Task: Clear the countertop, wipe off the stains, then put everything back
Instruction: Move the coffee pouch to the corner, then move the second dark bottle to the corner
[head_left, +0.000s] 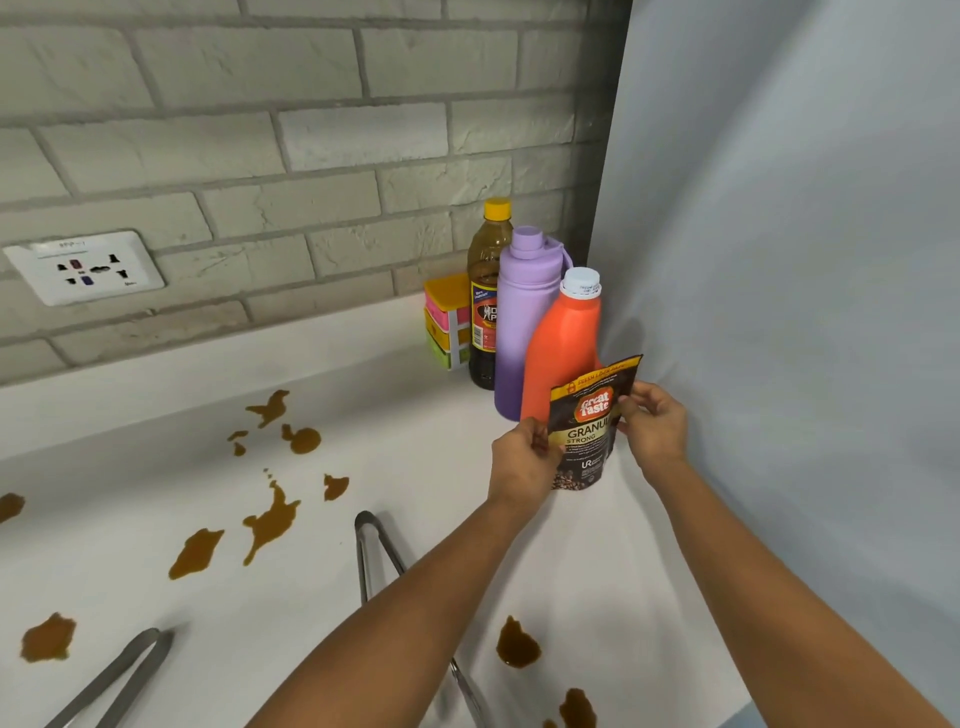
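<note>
Head view: both hands, left (524, 457) and right (655, 423), pinch the pouch (589, 431) upright beside the bottles (563, 353); tongs (376, 551) and stains (270, 519) remain on the worktop (415, 431), so clearing seems unfinished.

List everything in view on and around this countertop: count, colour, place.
coffee pouch: 1, black and gold, held upright in front of the orange bottle
orange bottle: 1, white cap, right corner
purple flask: 1, left of the orange bottle
dark bottle: 1, yellow cap, behind the flask
sponge stack: 1, pink, yellow, green, by the wall
tongs: 2 seen, metal, near side
stains: many, brown, across the countertop
socket: 1, white, brick wall
left hand: grips the pouch's left edge
right hand: pinches its right edge
</note>
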